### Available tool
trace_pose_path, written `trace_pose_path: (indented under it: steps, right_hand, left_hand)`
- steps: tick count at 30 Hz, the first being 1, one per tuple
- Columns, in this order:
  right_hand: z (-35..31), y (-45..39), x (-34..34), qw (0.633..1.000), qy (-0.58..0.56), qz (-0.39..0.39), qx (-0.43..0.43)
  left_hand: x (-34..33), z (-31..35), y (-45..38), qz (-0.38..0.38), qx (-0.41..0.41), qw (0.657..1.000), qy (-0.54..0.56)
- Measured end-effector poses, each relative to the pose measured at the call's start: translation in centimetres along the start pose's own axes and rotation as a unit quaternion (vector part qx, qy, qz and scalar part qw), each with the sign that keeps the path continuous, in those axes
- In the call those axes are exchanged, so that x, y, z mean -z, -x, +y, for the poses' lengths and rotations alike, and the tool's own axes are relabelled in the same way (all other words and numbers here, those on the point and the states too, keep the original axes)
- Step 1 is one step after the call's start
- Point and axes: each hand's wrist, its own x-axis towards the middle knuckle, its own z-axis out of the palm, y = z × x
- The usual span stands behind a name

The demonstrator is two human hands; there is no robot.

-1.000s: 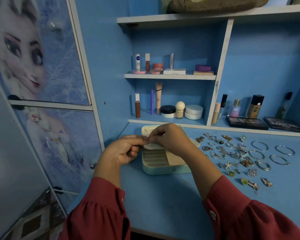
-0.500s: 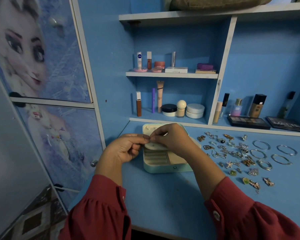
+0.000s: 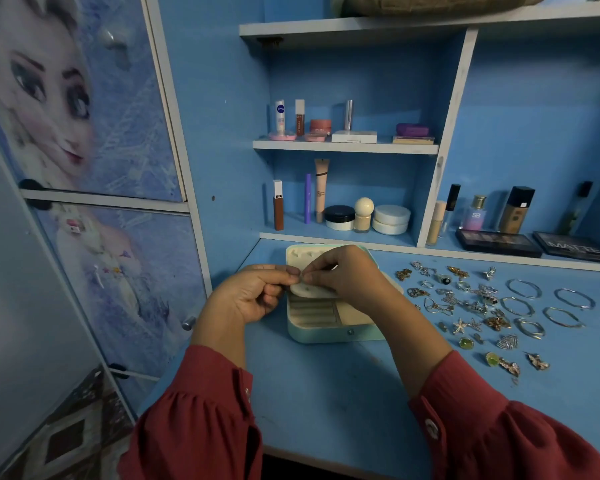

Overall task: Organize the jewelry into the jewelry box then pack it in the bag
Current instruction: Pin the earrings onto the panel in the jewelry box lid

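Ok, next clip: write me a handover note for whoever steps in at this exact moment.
Left hand and right hand: fingers of both pinch one tiny item, too small to identify, above the open mint-green jewelry box.
Box sits on the blue desk; its visible slots look bare.
Loose silver and gold jewelry pieces and silver bangles lie right of it.
Done: box opened.
Left: nearly all jewelry, closing, bagging.

- Two bare hands were seen, the left hand and the right hand, with no rings or bracelets visible on them.
- Both forearms were left uncovered up to the cuffs.
- Dark red gathered sleeves were worn, the left sleeve nearest the cupboard door.
- A pale round button was fixed on the right sleeve, on its cuff.
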Motion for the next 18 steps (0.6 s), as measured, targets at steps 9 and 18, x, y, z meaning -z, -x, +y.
trace_pose_path:
  steps: [9, 18]
  right_hand:
    - [0.21, 0.01, 0.3, 1.0, -0.005, -0.02, 0.015]
    - [-0.03, -0.04, 0.2, 0.997, 0.062, -0.013, 0.035]
  left_hand:
    - [-0.04, 0.08, 0.03, 0.002, 0.004, 1.0, 0.001]
    - [-0.08, 0.08, 0.02, 0.006, 0.005, 1.0, 0.007]
